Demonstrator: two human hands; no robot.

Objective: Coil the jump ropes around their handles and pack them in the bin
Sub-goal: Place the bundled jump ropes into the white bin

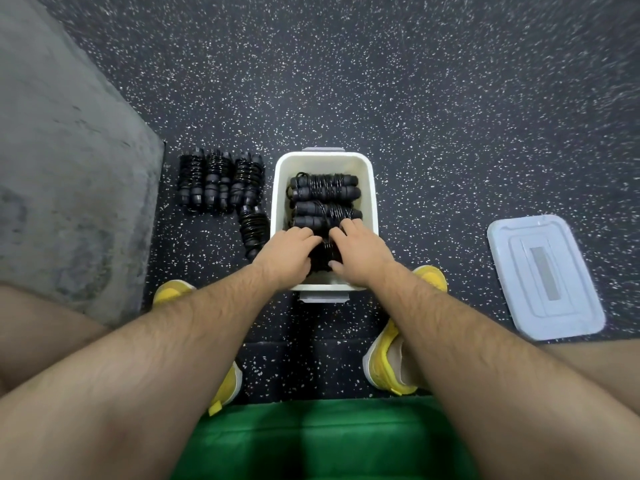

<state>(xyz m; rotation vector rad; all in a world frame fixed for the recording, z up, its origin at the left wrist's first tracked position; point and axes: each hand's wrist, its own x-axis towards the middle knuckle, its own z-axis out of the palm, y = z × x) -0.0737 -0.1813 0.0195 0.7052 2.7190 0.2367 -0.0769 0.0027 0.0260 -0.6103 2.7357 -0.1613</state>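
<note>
Both hands grip one black coiled jump rope bundle [322, 252] at the near end of the white rectangular plastic bin [369, 188]: left hand [289, 254] curled on its left end, right hand [360, 252] on its right. Two more bundles [325, 199] lie farther inside. Four coiled bundles [221, 181] rest on the speckled floor left of the bin.

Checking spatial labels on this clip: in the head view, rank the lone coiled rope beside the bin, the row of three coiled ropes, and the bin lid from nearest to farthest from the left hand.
1. Lone coiled rope, on the floor just left of the left hand.
2. Row of three coiled ropes, farther left and ahead.
3. Bin lid, far right, beyond the bin.
</note>
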